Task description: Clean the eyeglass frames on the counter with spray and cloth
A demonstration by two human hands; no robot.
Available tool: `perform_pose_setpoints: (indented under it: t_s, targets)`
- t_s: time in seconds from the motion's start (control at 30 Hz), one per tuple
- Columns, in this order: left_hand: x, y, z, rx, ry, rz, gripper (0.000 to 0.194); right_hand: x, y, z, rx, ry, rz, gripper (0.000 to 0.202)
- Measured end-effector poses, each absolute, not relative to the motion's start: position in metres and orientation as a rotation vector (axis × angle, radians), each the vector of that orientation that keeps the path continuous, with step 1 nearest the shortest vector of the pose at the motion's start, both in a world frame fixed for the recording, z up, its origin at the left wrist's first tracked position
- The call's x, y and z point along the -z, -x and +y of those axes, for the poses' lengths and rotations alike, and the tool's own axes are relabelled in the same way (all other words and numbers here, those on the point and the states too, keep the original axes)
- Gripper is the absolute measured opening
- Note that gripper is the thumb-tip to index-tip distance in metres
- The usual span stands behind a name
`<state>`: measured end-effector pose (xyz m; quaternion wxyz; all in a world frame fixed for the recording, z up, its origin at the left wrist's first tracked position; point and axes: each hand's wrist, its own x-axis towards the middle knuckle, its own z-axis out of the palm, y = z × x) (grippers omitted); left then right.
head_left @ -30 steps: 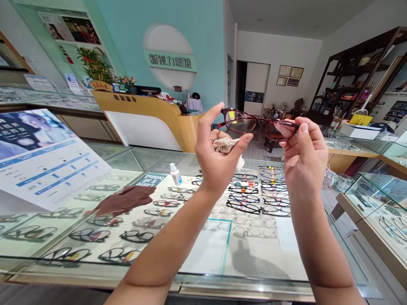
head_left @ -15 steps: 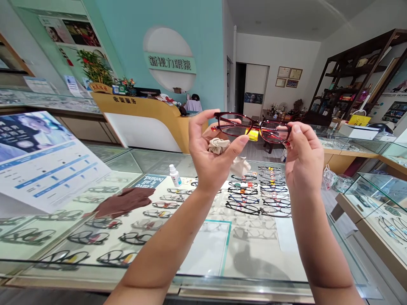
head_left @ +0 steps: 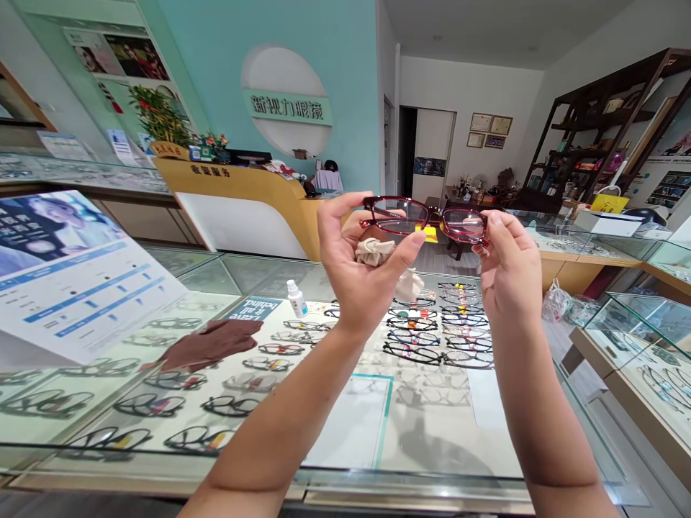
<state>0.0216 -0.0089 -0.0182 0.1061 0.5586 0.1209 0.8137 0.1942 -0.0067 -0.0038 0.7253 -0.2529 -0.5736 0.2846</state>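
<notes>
You seem to be inspecting the red glasses (head_left: 435,213), left hand (head_left: 357,279) clamped on them and the beige cloth (head_left: 374,252), right hand (head_left: 510,265) pinching the other end; next wiping needs gentle support.

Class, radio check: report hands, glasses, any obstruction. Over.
Left hand holding glasses and cream cloth. Right hand pinching glasses' other end. Glasses raised above counter. Nothing seen blocking them.

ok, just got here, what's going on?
A person is holding up a pair of dark red glasses above a glass counter. The left hand has one end, with a cream cloth bunched in its grip; the right hand pinches the other end. On the counter, a brown cloth lies near a small white bottle.
</notes>
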Motion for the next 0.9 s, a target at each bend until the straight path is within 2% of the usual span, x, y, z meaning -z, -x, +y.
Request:
perform_pose_setpoints:
  t_s: [0.13, 0.33, 0.73, 0.9]
  targets:
    - [0.015, -0.027, -0.016, -2.445, -1.600, 0.360, 0.059, 0.005, -0.195, -0.004, -0.635, 0.573, -1.269, 0.028]
    - [0.016, -0.021, -0.008, -2.336, -1.563, 0.355, 0.059, 0.003, -0.193, -0.009, -0.656, 0.558, -1.238, 0.029]
    - [0.018, -0.013, 0.004, -2.128, -1.465, 0.381, 0.061, 0.005, -0.192, -0.016, -0.454, 0.519, -1.347, 0.029]
    - [0.012, -0.009, -0.001, -1.871, -1.286, 0.353, 0.061, 0.002, -0.190, -0.022, -0.468, 0.462, -1.383, 0.029]
